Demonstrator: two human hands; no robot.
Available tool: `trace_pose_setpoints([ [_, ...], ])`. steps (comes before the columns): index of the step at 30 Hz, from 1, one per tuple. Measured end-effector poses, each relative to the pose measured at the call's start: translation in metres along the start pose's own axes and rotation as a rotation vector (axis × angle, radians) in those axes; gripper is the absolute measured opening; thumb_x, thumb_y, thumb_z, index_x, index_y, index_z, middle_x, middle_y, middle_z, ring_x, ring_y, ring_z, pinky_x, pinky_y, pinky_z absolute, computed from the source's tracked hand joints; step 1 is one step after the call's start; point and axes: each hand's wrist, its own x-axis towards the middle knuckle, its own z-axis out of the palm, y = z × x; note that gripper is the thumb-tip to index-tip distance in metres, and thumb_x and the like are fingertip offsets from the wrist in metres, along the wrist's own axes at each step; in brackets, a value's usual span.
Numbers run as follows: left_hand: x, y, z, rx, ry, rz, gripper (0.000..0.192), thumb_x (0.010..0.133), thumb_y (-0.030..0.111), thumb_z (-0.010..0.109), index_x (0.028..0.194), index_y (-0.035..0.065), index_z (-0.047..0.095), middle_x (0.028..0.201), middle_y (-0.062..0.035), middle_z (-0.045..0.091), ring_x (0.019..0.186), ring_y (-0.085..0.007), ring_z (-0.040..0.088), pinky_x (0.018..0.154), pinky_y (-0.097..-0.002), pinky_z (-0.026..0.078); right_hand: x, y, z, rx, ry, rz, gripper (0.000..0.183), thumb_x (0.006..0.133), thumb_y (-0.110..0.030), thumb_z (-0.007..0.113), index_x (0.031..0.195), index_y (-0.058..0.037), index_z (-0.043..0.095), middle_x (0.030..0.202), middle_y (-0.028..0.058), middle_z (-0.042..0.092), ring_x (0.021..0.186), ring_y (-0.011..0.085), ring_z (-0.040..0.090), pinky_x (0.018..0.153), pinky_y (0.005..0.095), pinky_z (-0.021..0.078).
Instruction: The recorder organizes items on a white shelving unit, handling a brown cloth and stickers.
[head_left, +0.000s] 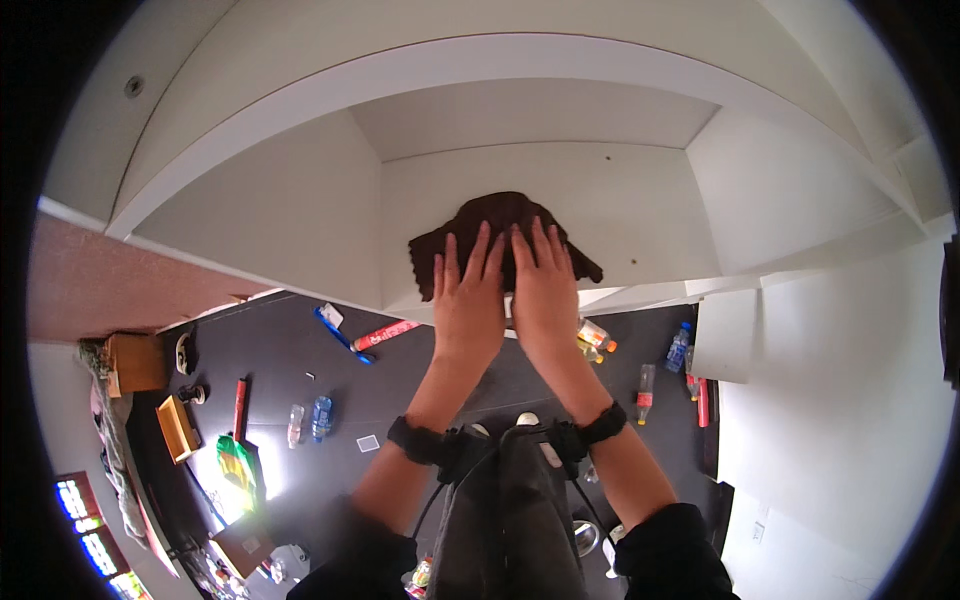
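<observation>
A dark brown cloth (491, 208) with a scalloped edge lies spread on the floor of a white cabinet compartment (637, 210). My left hand (469, 319) rests palm down on the cloth's left half, fingers extended and apart. Beside it, my right hand (546, 307) lies flat on the right half, its fingers stretched forward and slightly spread. Neither hand closes around the fabric. The cloth sits near the compartment's front edge, and the part under my fingers is hidden.
Walls and a top board surround the compartment. Below, the dark floor (390, 405) holds several plastic bottles, including a blue-labelled one (321, 418), a red tube (386, 334) and a blue-handled object (337, 336). A wooden drawer (178, 429) lies left; a white wall (832, 390) stands right.
</observation>
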Motion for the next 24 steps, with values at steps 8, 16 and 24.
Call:
trace_pose_setpoints([
  [8, -0.044, -0.046, -0.039, -0.017, 0.08, -0.198, 0.067, 0.083, 0.015, 0.06, 0.145, 0.0024, 0.037, 0.153, -0.0154, 0.033, 0.139, -0.0424, 0.032, 0.115, -0.0484, 0.027, -0.008, -0.08, 0.024, 0.069, -0.051, -0.121, 0.051, 0.086, -0.007, 0.054, 0.137, -0.0034, 0.048, 0.146, 0.0201, 0.042, 0.136, 0.0383, 0.038, 0.113, 0.0467, 0.0328],
  [16, -0.04, -0.039, -0.032, 0.029, 0.094, -0.191, 0.059, 0.086, 0.008, 0.053, 0.143, 0.0002, 0.04, 0.153, -0.0163, 0.034, 0.14, -0.0408, 0.032, 0.116, -0.0473, 0.025, -0.01, -0.059, 0.009, 0.086, -0.131, -0.195, 0.056, 0.083, 0.001, 0.054, 0.138, -0.0052, 0.047, 0.147, 0.0177, 0.04, 0.138, 0.0365, 0.037, 0.115, 0.0455, 0.0312],
  [24, -0.024, 0.002, -0.014, -0.06, 0.077, -0.064, 0.057, 0.089, 0.008, 0.053, 0.144, 0.0013, 0.039, 0.153, -0.0172, 0.033, 0.14, -0.0422, 0.03, 0.117, -0.0497, 0.024, -0.016, -0.02, -0.025, 0.027, -0.132, -0.06, 0.064, 0.076, 0.006, 0.059, 0.138, -0.0046, 0.047, 0.148, 0.0178, 0.04, 0.138, 0.035, 0.037, 0.115, 0.0442, 0.0316],
])
